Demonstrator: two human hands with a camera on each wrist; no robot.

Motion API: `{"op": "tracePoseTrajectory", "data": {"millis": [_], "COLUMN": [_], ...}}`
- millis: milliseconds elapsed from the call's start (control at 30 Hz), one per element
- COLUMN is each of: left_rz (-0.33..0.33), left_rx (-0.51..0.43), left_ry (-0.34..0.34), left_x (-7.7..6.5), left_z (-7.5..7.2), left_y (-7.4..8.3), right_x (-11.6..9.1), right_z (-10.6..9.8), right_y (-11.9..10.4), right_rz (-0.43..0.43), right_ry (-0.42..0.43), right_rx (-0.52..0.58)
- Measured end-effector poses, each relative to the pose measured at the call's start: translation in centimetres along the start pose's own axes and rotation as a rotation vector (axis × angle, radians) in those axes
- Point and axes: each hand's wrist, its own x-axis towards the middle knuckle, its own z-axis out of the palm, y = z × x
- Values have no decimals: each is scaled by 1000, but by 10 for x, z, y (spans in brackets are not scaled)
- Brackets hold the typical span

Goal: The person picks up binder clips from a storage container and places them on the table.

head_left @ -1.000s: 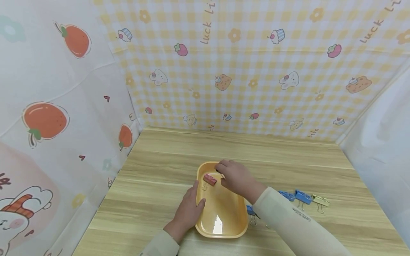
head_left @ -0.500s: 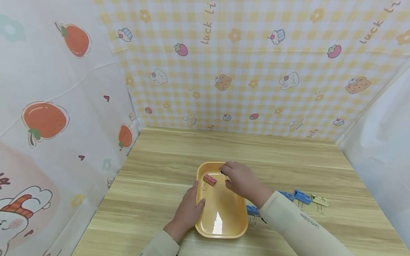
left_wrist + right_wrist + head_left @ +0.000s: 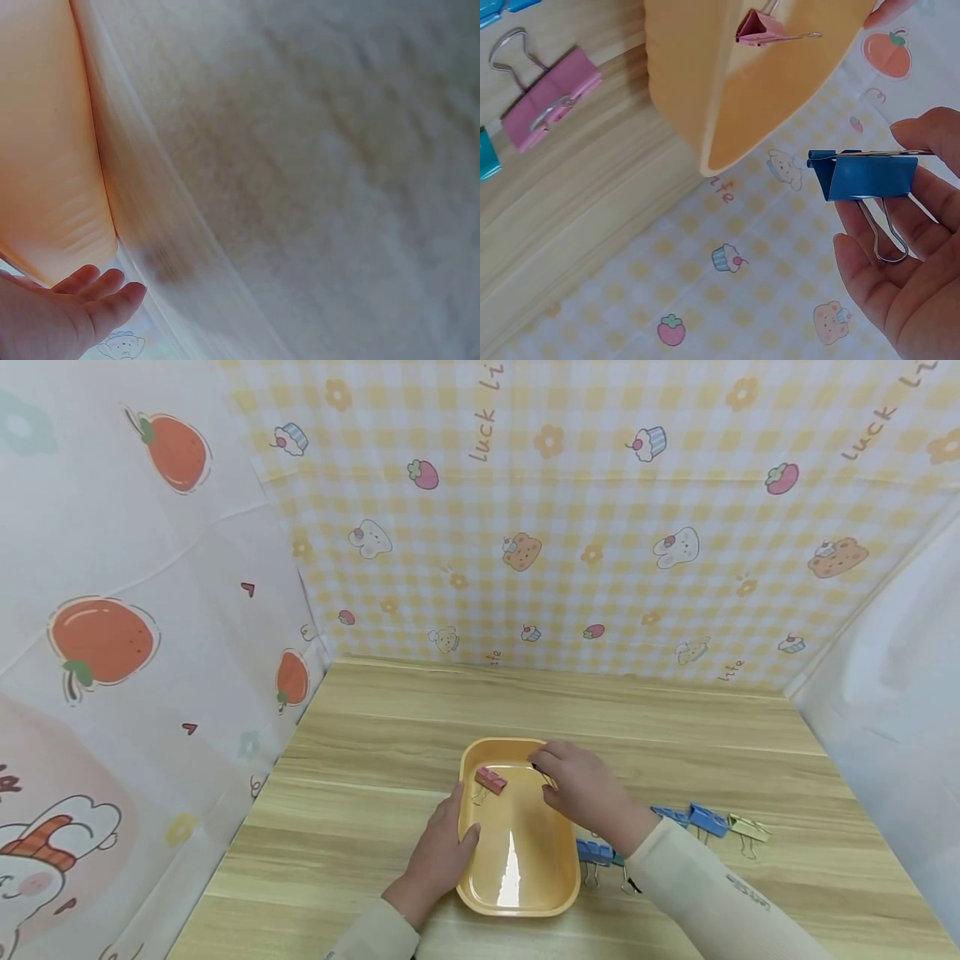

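Observation:
My right hand [image 3: 588,785] pinches a blue binder clip [image 3: 870,176] between thumb and fingers, over the right rim of a yellow-orange tray [image 3: 517,910]. Only a dark edge and a wire of that clip show in the head view; the right wrist view shows its blue body and wire handles. Inside the tray, near the far left, lies a pink binder clip [image 3: 491,780]. Against the tray's left side rests my left hand [image 3: 438,847], fingers extended along the outer wall and thumb over the rim. The left wrist view catches these fingers [image 3: 112,300] beside the tray wall.
On the wooden table [image 3: 360,752], right of the tray, lie a blue binder clip [image 3: 594,852], a teal one [image 3: 487,154] and a pink one [image 3: 551,97]. Farther right are two more blue clips [image 3: 708,821] and a pale yellow clip [image 3: 748,828]. Patterned cloth walls [image 3: 525,510] stand behind and beside.
My right hand has moved right across the tray toward its right rim, holding the clip. Its sleeve has shifted right too, uncovering more clips beside the tray. My left hand has stayed put.

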Motion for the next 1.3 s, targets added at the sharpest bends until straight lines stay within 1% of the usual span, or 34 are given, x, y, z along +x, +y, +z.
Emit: {"op": "tracePoseTrajectory", "data": {"millis": [67, 267, 500, 700, 967, 1300], "left_rz": [2, 12, -8, -35, -37, -24], "left_rx": [2, 1, -13, -29, -21, -21], "left_ry": [3, 8, 3, -12, -15, -11], "left_x": [0, 0, 0, 1, 1, 1], "left_z": [0, -1, -1, -1, 0, -1], "left_y": [0, 0, 1, 2, 2, 2], "right_x": [-3, -11, -19, -26, -35, -47], "right_z": [0, -3, -9, -14, -17, -23], "right_y": [1, 2, 5, 8, 14, 20], "right_rz": [14, 103, 120, 163, 177, 170], "right_ry": [-11, -51, -43, -57, -38, -3], "right_rx": [-2, 14, 5, 26, 25, -3]}}
